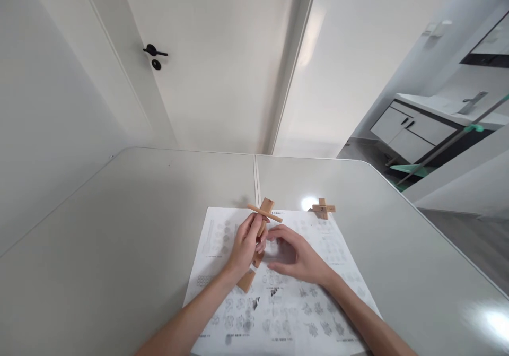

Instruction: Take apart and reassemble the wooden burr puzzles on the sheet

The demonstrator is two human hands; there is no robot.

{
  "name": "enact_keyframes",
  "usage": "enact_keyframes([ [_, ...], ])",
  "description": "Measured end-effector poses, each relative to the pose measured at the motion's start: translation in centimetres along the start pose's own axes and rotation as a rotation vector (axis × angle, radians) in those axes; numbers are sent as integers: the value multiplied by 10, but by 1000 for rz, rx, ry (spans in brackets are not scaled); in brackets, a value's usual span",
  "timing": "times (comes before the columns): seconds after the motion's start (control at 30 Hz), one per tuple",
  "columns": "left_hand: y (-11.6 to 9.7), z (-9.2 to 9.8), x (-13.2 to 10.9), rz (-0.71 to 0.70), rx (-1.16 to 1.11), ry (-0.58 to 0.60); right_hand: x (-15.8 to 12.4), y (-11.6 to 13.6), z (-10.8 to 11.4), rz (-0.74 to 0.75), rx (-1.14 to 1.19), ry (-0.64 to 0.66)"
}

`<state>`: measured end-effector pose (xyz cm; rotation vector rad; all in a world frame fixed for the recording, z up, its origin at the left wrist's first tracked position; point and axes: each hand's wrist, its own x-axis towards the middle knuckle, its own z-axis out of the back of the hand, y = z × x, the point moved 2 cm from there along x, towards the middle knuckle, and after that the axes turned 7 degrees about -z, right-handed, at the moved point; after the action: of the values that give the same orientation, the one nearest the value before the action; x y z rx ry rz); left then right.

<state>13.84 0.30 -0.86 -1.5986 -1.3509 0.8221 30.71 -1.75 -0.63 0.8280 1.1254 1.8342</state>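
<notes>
My left hand (247,242) is closed around crossed wooden puzzle pieces (266,206), a wider block with a thin bar lying across it, held above a printed sheet (217,228). Close by on the right, my right hand (299,254) curves with thumb and fingers apart and nothing between them. Its fingertips are near the left hand's fingers; whether they touch I cannot tell. Under the left hand lies a loose wooden piece (246,281) on the sheet. Another wooden piece (258,259) shows partly, the rest hidden by the hand.
An assembled wooden cross (323,208) marked with a numeral sits at the sheet's far right corner. The sheet has small torn spots and lies on a grey table (119,250) with a seam. Beyond stand a white door (214,53) and, at right, a sink cabinet (413,128).
</notes>
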Motion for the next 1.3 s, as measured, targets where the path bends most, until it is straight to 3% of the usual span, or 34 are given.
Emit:
enact_keyframes([
  [0.23,-5,9,5,-5,-11,-69,-6,7,-16,20,-160,48],
  [0.47,-4,11,8,6,7,-73,-6,13,-23,156,-258,80],
  [1.03,-10,12,14,20,-74,-62,-5,10,-19,125,-186,114],
  [1.17,-9,13,14,17,-46,-23,-4,8,-10,12,-23,41],
  [1.3,-8,15,14,30,-16,-16,-1,-4,1,-186,385,-89],
])
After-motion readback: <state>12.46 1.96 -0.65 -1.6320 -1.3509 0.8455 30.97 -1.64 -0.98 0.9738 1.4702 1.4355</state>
